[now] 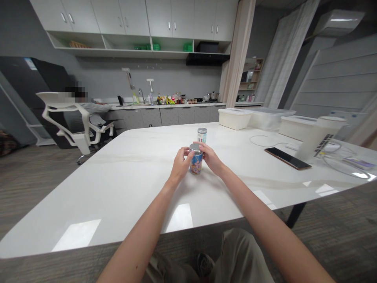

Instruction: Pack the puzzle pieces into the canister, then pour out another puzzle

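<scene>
A blue, colorfully printed can [196, 162] with a silver lid stands upright on the white table [123, 177]. My left hand [180, 164] holds its upper left side, thumb at the front. On the right side, my right hand [211, 158] has its fingers against the lid's edge. Both hands are wrapped round the top of the can. Just behind it stands a second can [202, 135], pale with a silver lid, its lower part hidden by the front can and my fingers.
White lidded bins [234, 119] and a clear box [269, 119] line the far right of the table. Nearer are a black phone [287, 158], a leaning-looking white tumbler [316, 139] and cables. A person sits beyond the left edge, by a white chair [85, 143].
</scene>
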`<move>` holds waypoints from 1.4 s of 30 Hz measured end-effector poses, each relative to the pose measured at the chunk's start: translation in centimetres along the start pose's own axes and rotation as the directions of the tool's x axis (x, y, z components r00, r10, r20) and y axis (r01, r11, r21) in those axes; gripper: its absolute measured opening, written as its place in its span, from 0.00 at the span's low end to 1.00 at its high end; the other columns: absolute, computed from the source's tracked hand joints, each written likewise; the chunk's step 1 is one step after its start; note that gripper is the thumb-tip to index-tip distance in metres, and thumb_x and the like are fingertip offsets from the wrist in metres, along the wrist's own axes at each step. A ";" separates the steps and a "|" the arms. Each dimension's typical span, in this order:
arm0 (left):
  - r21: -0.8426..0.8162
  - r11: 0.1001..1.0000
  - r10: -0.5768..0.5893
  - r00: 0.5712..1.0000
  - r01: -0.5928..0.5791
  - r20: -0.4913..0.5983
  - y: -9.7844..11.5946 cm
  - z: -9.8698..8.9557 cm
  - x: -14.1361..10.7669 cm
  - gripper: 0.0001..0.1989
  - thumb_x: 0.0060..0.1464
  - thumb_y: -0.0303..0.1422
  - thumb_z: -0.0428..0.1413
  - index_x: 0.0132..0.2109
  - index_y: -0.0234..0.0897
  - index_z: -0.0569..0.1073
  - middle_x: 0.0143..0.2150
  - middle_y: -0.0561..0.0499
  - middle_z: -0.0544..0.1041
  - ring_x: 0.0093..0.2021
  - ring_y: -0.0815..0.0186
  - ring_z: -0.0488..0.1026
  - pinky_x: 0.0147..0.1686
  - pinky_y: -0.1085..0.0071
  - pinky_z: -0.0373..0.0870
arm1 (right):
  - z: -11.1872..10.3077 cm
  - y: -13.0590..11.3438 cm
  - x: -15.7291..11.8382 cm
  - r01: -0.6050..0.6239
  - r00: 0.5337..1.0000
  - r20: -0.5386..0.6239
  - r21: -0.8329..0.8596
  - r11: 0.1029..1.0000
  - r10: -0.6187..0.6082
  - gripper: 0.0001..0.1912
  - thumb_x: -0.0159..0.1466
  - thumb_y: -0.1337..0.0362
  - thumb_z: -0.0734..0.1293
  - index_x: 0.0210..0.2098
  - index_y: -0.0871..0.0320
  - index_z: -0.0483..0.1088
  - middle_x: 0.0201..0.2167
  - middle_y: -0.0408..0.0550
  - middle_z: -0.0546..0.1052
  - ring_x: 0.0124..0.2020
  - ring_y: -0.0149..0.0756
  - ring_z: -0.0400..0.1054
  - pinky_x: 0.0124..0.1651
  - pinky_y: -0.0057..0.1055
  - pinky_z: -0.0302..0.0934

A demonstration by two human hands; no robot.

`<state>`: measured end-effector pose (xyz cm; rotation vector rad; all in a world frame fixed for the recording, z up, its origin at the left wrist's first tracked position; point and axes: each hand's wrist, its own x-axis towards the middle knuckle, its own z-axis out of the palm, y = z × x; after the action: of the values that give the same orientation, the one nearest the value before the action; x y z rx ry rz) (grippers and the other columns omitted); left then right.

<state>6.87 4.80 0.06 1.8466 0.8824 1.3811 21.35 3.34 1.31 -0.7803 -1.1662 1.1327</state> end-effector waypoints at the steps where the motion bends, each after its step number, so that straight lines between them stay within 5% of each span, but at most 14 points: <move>1: 0.003 1.000 0.008 1.000 -0.008 0.002 -0.1 0.0 0.0 0.14 0.58 0.42 0.52 0.46 0.37 0.69 0.41 0.48 0.74 0.43 0.62 0.72 0.44 0.66 0.67 | 0.0 0.0 0.0 -0.015 1.000 0.007 0.015 1.000 0.015 0.16 0.54 0.56 0.68 0.42 0.52 0.74 0.38 0.42 0.78 0.43 0.39 0.69 0.45 0.34 0.61; 7: 0.059 0.998 0.037 0.999 -0.037 -0.001 -0.4 0.1 0.1 0.23 0.57 0.39 0.55 0.58 0.41 0.67 0.44 0.47 0.73 0.45 0.62 0.71 0.41 0.67 0.66 | 0.5 -0.2 -0.2 -0.041 0.999 0.027 0.092 0.995 0.038 0.19 0.54 0.58 0.68 0.45 0.51 0.72 0.38 0.41 0.78 0.44 0.39 0.69 0.49 0.35 0.61; 24: 0.426 0.881 0.202 0.978 -0.207 0.057 0.3 -0.2 -0.8 0.28 0.55 0.40 0.57 0.61 0.40 0.62 0.45 0.46 0.72 0.44 0.59 0.70 0.47 0.61 0.67 | 0.8 0.8 -0.1 0.039 0.999 -0.026 0.031 0.999 -0.038 0.19 0.55 0.52 0.69 0.43 0.52 0.69 0.35 0.41 0.77 0.40 0.36 0.70 0.47 0.34 0.62; 29: 0.385 0.896 0.205 0.976 -0.220 0.079 0.3 -0.1 -0.9 0.30 0.57 0.40 0.55 0.64 0.38 0.58 0.53 0.42 0.70 0.47 0.57 0.70 0.50 0.59 0.66 | 0.7 0.8 -0.1 0.005 0.999 -0.033 0.024 1.000 -0.004 0.21 0.52 0.52 0.71 0.44 0.51 0.69 0.33 0.40 0.77 0.37 0.35 0.70 0.42 0.32 0.62; 34: 0.379 0.902 0.191 0.979 -0.206 0.077 0.3 -0.1 -0.9 0.39 0.55 0.40 0.56 0.68 0.36 0.49 0.49 0.42 0.71 0.48 0.55 0.70 0.49 0.57 0.66 | 0.7 0.3 -0.4 -0.028 0.999 -0.015 0.031 0.999 0.029 0.23 0.53 0.51 0.72 0.45 0.51 0.69 0.35 0.41 0.77 0.38 0.36 0.72 0.41 0.31 0.63; 42: 0.409 0.859 0.298 0.950 -0.308 0.090 1.1 -0.1 -1.0 0.32 0.51 0.35 0.59 0.62 0.42 0.60 0.49 0.44 0.67 0.50 0.56 0.69 0.50 0.60 0.66 | 0.9 -0.1 -0.9 -0.001 0.998 0.057 0.099 0.995 -0.004 0.20 0.54 0.53 0.71 0.45 0.52 0.72 0.39 0.42 0.77 0.41 0.35 0.70 0.48 0.32 0.62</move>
<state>6.73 3.35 0.49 2.4133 0.9629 1.4304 20.55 2.38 1.33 -0.6749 -1.1487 1.2088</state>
